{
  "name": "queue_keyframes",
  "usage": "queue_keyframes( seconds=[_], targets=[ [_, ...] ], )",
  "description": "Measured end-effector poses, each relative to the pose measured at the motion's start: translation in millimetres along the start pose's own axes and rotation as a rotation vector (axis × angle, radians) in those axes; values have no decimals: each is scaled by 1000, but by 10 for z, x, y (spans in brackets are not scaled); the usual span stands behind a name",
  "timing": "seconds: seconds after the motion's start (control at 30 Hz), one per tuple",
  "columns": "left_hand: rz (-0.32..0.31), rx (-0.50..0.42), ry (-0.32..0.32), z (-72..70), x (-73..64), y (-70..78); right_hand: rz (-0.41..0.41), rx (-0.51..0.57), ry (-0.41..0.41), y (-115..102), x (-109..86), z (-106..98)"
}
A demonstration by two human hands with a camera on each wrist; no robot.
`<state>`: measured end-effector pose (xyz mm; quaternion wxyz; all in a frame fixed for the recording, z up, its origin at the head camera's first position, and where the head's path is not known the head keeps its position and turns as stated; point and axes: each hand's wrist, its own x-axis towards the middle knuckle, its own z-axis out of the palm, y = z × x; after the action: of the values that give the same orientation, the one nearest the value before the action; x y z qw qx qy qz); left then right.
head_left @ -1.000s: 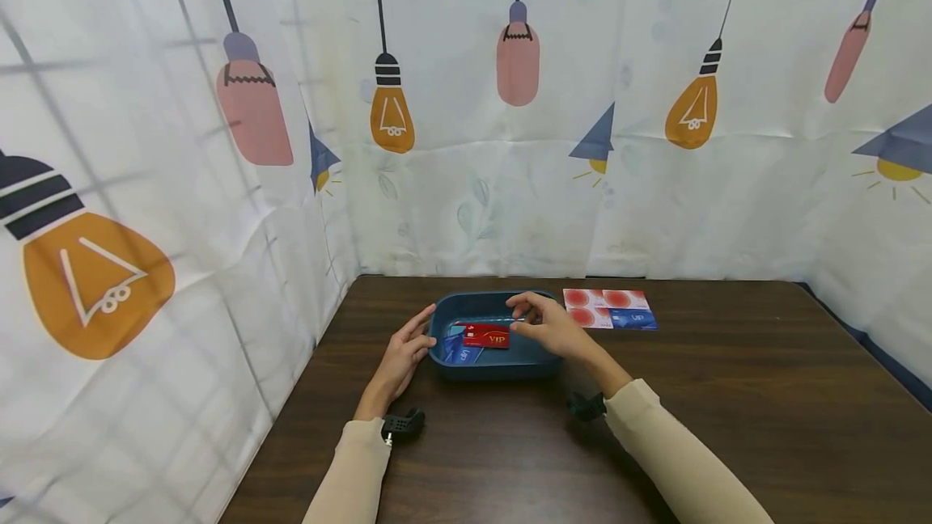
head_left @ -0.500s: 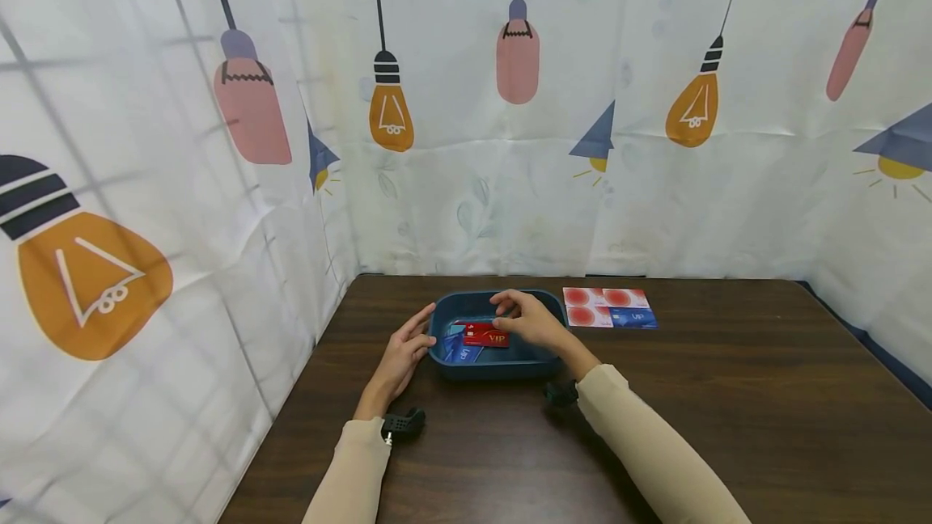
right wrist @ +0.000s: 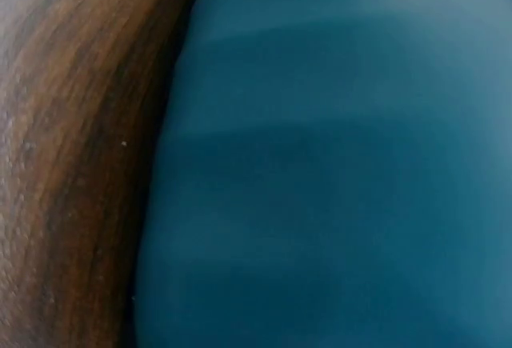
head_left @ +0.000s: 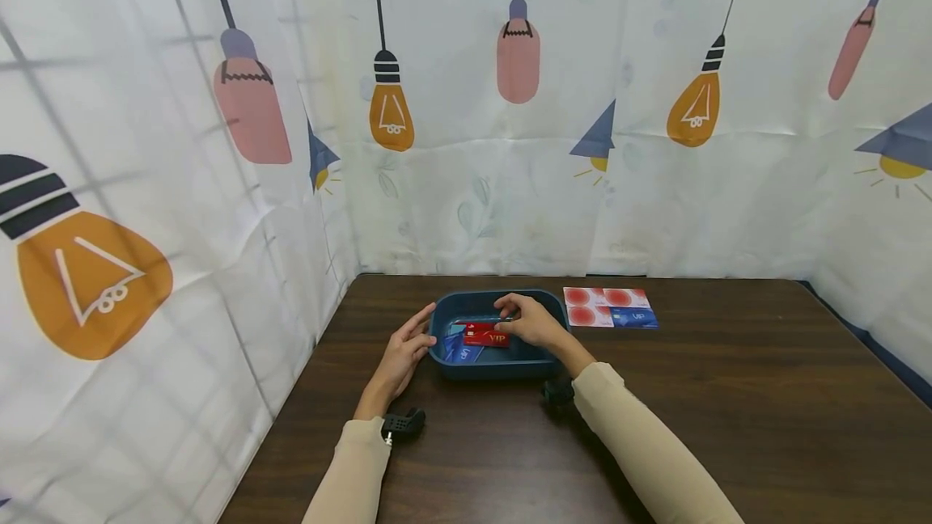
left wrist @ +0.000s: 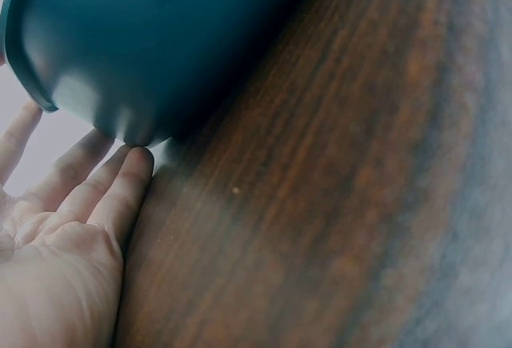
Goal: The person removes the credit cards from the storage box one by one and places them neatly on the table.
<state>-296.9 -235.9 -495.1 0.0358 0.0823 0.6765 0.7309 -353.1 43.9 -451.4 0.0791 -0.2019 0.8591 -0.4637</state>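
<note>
A dark blue plastic box (head_left: 497, 372) stands on the table with several cards in it. On top lies a red VIP card (head_left: 482, 339), partly over blue cards (head_left: 462, 351). My left hand (head_left: 401, 356) rests its spread, nearly straight fingers on the box's left end; in the left wrist view its fingertips touch the outer wall. Inside the box, my right hand (head_left: 536, 323) has thumb and forefinger curled together at a red card by the upper right of the VIP card and appears to pinch it. The right wrist view shows only the box wall (right wrist: 320, 188) and table.
Right of the box, a block of cards lies flat on the table: red-and-white patterned cards (head_left: 584, 316) and a blue VIP card (head_left: 634, 318) at its near right corner. The brown table (head_left: 728, 395) meets a white lamp-print curtain (head_left: 473, 200) at the back and sides.
My right hand has moved left and lowered to the red cards in the box, where a red strip now shows by its fingertips. My left hand and the box have stayed put.
</note>
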Motion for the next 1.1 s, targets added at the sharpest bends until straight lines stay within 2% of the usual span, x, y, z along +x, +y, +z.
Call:
queue_keyframes(
  seconds=[0.33, 0.6, 1.1],
  targets=[
    [-4, 11, 5, 16, -6, -1, 86, -153, -35, 36, 20, 30],
    [-3, 4, -1, 16, -5, 12, 123, -179, -63, 32, 18, 40],
    [4, -8, -9, 17, -14, 8, 82, -289, -82, 45, 4, 48]
  ],
)
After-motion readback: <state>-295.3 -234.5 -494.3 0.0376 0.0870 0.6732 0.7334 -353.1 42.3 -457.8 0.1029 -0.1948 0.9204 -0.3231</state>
